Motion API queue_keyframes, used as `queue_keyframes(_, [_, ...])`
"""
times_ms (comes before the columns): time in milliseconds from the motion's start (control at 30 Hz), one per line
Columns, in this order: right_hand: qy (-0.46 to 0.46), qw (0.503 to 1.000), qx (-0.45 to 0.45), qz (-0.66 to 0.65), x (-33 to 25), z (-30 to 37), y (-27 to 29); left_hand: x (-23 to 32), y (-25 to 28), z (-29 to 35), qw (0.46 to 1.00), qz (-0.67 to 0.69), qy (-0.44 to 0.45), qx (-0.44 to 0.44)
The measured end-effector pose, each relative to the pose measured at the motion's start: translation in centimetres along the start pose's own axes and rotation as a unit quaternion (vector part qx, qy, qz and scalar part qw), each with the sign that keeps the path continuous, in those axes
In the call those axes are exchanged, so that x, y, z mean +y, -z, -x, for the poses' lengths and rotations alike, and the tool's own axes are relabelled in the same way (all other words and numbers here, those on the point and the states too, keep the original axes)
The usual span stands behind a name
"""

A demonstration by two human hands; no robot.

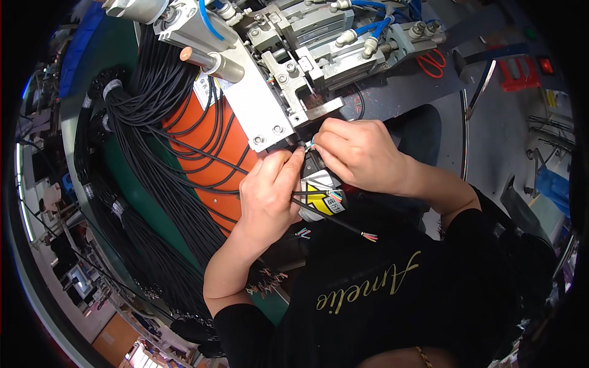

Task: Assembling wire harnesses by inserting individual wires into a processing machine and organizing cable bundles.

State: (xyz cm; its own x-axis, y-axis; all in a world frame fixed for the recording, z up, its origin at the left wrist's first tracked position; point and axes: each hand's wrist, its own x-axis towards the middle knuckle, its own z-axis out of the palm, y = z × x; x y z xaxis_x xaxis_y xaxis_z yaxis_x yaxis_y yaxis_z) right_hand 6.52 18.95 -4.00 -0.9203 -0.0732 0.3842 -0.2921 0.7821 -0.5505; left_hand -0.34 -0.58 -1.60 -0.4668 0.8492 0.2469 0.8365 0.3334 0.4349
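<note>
My left hand (268, 187) is closed, thumb and forefinger together at the front edge of a metal machine (288, 80). From beneath it run black cables (325, 219) whose stripped ends show thin coloured wires (370, 237). Opposite, my right hand (364, 152) is closed in a pinch, its fingertips almost meeting those of the left. Between the fingertips a few thin coloured wires (309, 145) show, partly covered by the fingers. Just below sits a small black block (313, 164), above a yellow and white label (319, 195).
A large bundle of black cables (144, 135) lies at the left across an orange panel (184, 132) and a green surface (119, 165). Blue air hoses (367, 28) and cylinders sit on the machine at the back. At the far right stands a red rack (517, 73).
</note>
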Motion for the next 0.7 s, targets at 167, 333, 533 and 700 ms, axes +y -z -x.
queue_keyframes(167, [-0.001, 1.000, -0.001, 0.018, -0.1, 0.0, -0.1, -0.2, 0.2, -0.5, 1.000, 0.000, -0.022, 0.001])
queue_keyframes(333, [0.010, 0.999, -0.009, 0.048, -0.2, -0.7, 0.6, 0.3, 0.8, -1.3, 0.995, -0.057, -0.074, -0.031])
queue_keyframes(533, [-0.015, 1.000, -0.004, -0.004, 0.3, -0.6, 0.2, 0.4, 0.7, -1.5, 0.988, -0.114, -0.097, -0.047])
queue_keyframes(700, [-0.028, 0.998, 0.041, -0.048, 0.4, -0.5, -0.3, 0.5, 1.0, -1.3, 0.987, -0.128, -0.080, -0.052])
